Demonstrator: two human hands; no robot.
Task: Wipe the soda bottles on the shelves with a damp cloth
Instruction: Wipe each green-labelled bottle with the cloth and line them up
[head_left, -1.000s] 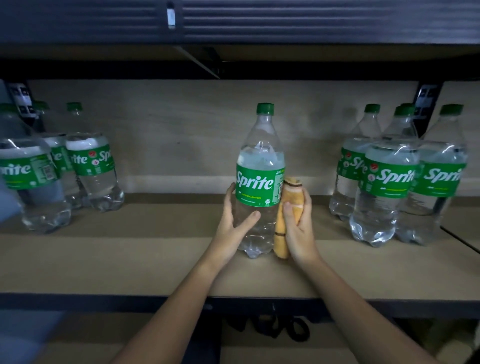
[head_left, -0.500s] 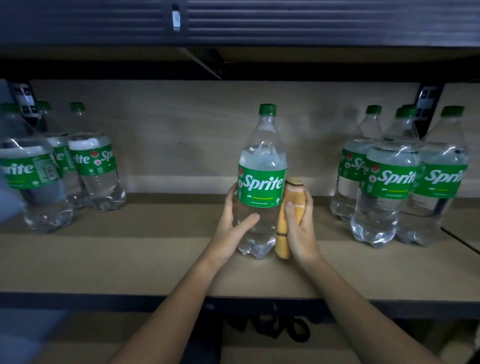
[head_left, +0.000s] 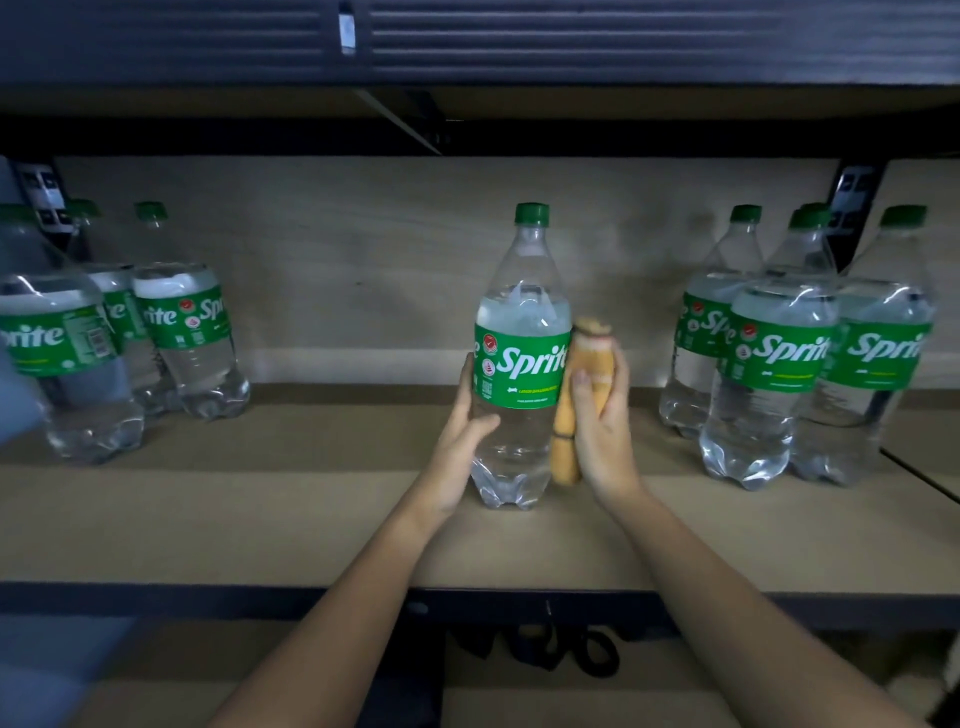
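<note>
A person's left hand (head_left: 460, 441) curls around a clear plastic Sprite bottle (head_left: 521, 358) standing upright mid-shelf (head_left: 311, 525), apparently steadying it, while the right hand (head_left: 602, 415) grips a folded tan cloth (head_left: 582, 395) pressed against the smooth, green-labelled side. 3 bottles stand at left (head_left: 187, 338), at least 3 at right (head_left: 779, 374).

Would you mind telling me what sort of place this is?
Probably a shop's stockroom or sales floor: a metal-framed shelf with board decking, clusters of identical Sprite bottles at the left and right, and another shelf level overhead.
</note>
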